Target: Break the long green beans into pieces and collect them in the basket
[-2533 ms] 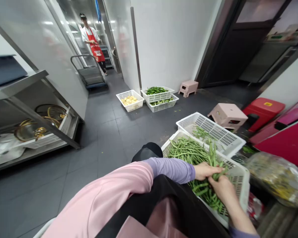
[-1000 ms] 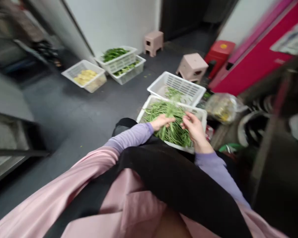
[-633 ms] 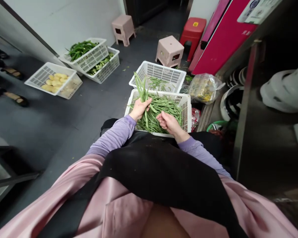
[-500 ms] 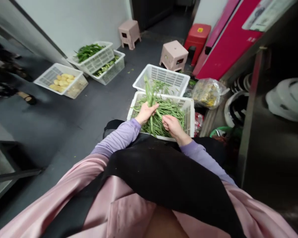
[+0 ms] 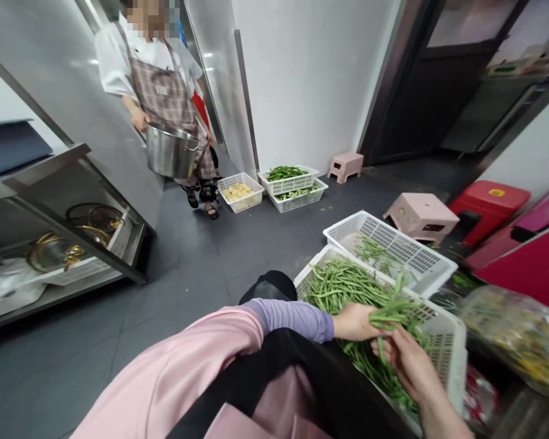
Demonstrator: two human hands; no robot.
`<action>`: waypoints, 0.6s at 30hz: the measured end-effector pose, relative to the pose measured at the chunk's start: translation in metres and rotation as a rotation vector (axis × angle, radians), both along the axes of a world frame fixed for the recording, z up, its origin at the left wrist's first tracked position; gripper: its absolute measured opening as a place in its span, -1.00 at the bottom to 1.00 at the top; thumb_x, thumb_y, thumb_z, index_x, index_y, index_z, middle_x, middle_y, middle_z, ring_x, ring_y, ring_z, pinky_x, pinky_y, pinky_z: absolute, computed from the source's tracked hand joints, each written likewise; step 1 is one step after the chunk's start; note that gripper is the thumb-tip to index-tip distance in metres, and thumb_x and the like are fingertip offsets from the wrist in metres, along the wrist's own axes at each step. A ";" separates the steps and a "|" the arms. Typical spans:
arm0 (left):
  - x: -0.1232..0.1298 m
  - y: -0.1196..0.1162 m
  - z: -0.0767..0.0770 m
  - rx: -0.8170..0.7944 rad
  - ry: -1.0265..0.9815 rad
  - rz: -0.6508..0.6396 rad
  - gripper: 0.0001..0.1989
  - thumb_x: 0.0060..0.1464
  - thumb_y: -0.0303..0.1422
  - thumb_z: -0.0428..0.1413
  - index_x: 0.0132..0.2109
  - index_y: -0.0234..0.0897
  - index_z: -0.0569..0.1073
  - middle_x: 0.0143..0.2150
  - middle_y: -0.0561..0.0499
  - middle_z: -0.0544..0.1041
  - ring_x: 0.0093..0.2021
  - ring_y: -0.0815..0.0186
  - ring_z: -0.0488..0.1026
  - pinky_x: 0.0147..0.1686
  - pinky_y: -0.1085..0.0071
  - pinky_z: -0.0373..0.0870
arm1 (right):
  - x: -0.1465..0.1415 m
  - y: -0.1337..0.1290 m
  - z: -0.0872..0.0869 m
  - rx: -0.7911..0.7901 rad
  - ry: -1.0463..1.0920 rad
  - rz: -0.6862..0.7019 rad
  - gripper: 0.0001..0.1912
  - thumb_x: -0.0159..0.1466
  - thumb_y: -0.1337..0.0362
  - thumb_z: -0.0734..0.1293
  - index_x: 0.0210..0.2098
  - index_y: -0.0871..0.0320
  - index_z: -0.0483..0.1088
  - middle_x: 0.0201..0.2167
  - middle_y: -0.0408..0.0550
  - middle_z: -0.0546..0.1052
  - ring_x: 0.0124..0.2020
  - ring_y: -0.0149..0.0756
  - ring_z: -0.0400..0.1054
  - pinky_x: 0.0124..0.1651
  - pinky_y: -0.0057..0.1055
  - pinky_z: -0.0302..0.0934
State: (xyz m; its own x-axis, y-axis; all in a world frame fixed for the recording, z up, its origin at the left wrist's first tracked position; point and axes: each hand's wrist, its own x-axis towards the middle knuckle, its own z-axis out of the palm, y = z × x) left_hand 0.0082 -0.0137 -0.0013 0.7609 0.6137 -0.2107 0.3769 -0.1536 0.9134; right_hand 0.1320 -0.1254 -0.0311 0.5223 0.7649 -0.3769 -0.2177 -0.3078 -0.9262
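A white plastic basket [image 5: 457, 341] full of long green beans [image 5: 343, 283] sits at my lap. My left hand [image 5: 357, 322] is closed round a small bunch of green beans [image 5: 396, 308] above the heap. Right beside it, my right hand [image 5: 409, 360] has its fingers curled at the lower ends of the bunch, pinching a bean. The two hands almost touch, and some fingertips are hidden. Just beyond stands a second white basket [image 5: 432, 268] with a few green beans [image 5: 375, 251] in it.
A person [image 5: 165, 91] carries a metal pot [image 5: 170, 149] at the left. Baskets of peeled potatoes [image 5: 238, 191] and green vegetables [image 5: 286, 173] stand by the wall. Stools [image 5: 423, 214] are beyond the baskets; a plastic bag [image 5: 516, 332] lies right. A metal shelf [image 5: 73, 268] stands left.
My view has swung left, so the baskets and my hands now appear further right. The person with the pot has come into view. My right hand has moved up close to the left.
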 end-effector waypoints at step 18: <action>0.027 0.072 0.049 -0.225 -0.368 0.391 -0.78 0.18 -0.34 0.25 -0.37 -0.26 0.38 -0.57 0.14 0.32 -0.60 0.49 0.16 -0.57 0.50 0.09 | -0.012 0.021 0.043 0.035 0.292 0.064 -0.59 0.21 -0.03 0.44 -0.44 0.10 0.23 -0.68 -0.34 0.17 -0.70 -0.56 -0.13 -0.65 -0.59 -0.24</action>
State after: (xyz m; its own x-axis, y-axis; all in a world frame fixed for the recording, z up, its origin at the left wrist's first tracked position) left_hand 0.0351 0.0586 0.0480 0.5346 0.8347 -0.1326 0.0176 0.1458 0.9892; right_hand 0.1196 -0.1046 0.0124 0.3454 0.8081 -0.4771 -0.4578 -0.2987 -0.8373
